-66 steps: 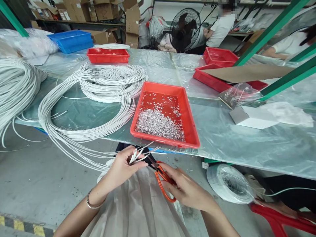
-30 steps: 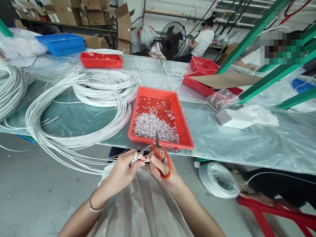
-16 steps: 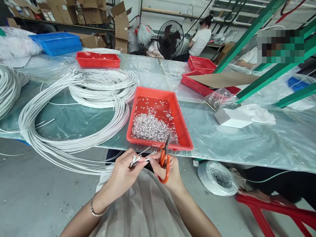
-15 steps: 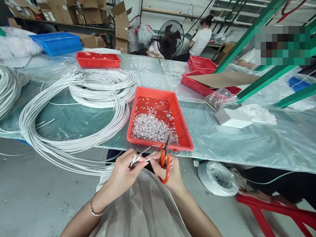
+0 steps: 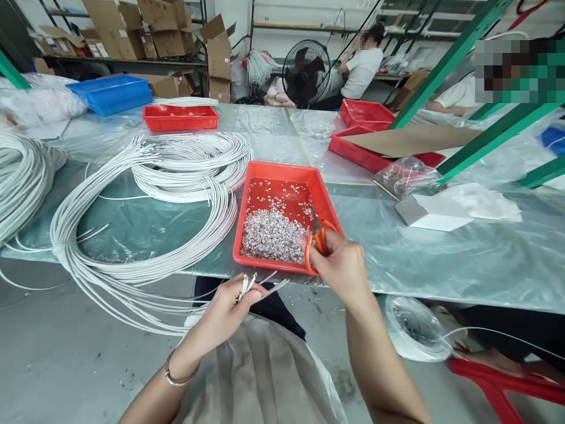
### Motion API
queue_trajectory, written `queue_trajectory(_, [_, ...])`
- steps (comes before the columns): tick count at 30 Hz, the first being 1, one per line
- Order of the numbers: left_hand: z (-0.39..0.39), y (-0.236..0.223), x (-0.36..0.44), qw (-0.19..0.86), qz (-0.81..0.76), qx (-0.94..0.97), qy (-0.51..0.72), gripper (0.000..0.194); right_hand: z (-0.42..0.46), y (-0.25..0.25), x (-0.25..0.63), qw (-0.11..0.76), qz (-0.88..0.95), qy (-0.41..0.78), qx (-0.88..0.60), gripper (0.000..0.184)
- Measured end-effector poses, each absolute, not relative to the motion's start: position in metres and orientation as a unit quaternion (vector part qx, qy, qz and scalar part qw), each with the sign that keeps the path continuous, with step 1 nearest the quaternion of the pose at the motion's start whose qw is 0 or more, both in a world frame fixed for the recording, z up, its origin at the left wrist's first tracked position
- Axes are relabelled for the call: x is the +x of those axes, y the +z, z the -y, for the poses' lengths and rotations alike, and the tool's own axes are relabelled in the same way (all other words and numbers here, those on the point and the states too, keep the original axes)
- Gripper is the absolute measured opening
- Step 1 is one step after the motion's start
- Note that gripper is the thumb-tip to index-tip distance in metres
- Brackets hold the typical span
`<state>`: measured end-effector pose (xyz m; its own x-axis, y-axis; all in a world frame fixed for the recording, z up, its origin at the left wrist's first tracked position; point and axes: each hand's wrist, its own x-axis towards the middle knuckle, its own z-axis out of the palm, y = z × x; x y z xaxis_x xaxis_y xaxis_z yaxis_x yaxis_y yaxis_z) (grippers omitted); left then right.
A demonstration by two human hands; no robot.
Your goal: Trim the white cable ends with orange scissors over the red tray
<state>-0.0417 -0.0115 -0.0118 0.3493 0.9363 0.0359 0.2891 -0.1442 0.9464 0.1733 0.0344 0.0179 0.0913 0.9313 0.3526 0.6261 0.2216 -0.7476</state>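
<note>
My left hand (image 5: 233, 306) is closed around several white cable ends (image 5: 271, 285), just in front of the table edge. Their cables run left to a large white cable coil (image 5: 145, 271). Over the near right part of a red tray (image 5: 331, 206), my right hand (image 5: 342, 259) grips orange-handled scissors (image 5: 310, 254). Its fingertips reach down by a heap of small shiny metal pieces (image 5: 269, 235) in that tray. Whether the fingertips pinch one of the pieces is too small to tell.
Another white coil (image 5: 17, 182) lies at far left. Behind stand a red tray (image 5: 180, 118) and a blue bin (image 5: 112, 94). A green frame (image 5: 459, 94) and a white box (image 5: 430, 212) are at right. Two people sit beyond the table.
My right hand has left the cable ends and moved up and right over the red tray, carrying the scissors. The left hand still holds the cables. The view has shifted slightly.
</note>
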Motion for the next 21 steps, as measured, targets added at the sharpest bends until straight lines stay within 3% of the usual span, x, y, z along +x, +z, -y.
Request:
queue_trajectory(4, [0.008,-0.014,-0.044,0.552,-0.441,0.617,0.346,0.046,-0.036,0.023,0.186,0.413,0.681,0.272,-0.539,0.045])
queue_trajectory(8, [0.006,-0.006,-0.041,0.603,-0.435,0.546,0.387,0.042,-0.007,0.026,0.184,0.362,0.725,0.396,-0.432,0.041])
queue_trajectory(12, [0.006,0.0,-0.037,0.604,-0.437,0.53,0.405,0.031,0.013,0.03,0.184,0.211,0.801,0.383,-0.408,0.035])
queue_trajectory(14, [0.007,0.001,-0.035,0.589,-0.442,0.543,0.404,0.027,0.015,0.031,0.184,0.176,0.819,0.362,-0.41,0.029])
queue_trajectory(21, [0.005,0.0,-0.031,0.517,-0.467,0.59,0.409,0.022,0.013,0.024,0.188,0.188,0.842,0.323,-0.389,0.023])
